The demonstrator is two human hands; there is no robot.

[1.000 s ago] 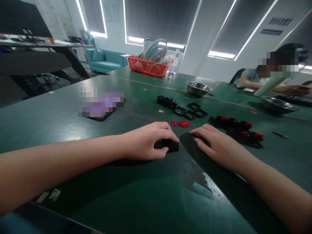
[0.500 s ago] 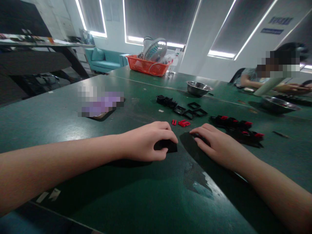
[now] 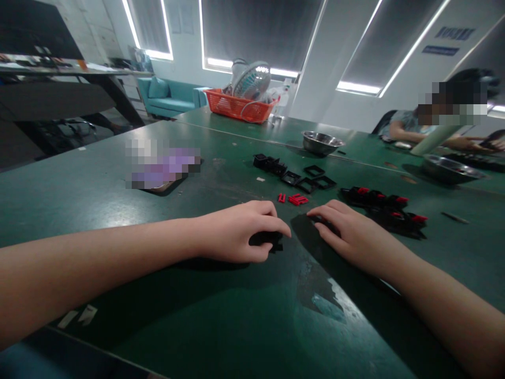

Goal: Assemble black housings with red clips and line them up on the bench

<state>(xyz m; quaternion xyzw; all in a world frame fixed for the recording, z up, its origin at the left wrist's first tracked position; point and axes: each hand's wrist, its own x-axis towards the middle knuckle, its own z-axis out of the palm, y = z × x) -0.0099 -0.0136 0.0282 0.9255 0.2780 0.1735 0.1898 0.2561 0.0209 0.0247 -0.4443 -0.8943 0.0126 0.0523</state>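
Note:
My left hand (image 3: 248, 231) is curled round a small black plastic part (image 3: 276, 242), gripped between thumb and fingers just over the table. Most of that part is hidden by the hand; a jagged edge sticks out at its right side. My right hand (image 3: 335, 226) rests on the table a little to the right, fingers lightly bent and apart from the thumb, with dark shadow beneath. Small red plastic pieces (image 3: 298, 199) lie just beyond the gap between my hands. Behind them are several black square frames (image 3: 306, 185) and a cluster of black parts (image 3: 270, 165).
Black parts with red pieces (image 3: 374, 197) lie in rows right of my right hand. Farther back stand a steel bowl (image 3: 321, 143), a second bowl (image 3: 453, 169) and an orange basket (image 3: 240, 108). A purple, blurred-out object (image 3: 165, 171) lies left. A person (image 3: 410, 126) sits at far right.
The black part in my left hand has turned, so a jagged edge shows where a flat face did. My left fingers have shifted slightly. My right hand has stayed still.

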